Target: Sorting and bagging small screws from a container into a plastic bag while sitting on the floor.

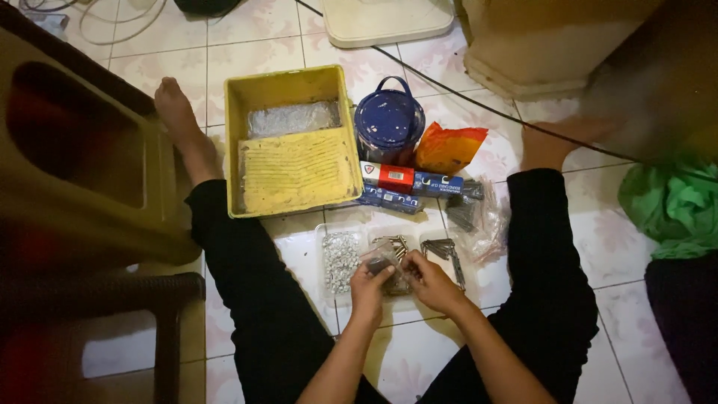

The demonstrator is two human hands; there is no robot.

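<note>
Left hand (368, 288), right hand (432, 283): grip closed on small clear bag (387, 265); axis unclear.

An orange pouch (447, 147) lies above 2 blue-and-red boxes (407, 182) beside the yellow tray (288, 142).

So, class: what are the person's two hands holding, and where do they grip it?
Both the left hand and right hand hold a small clear plastic bag of metal hardware, pinching its opposite sides with the fingertips.
</note>
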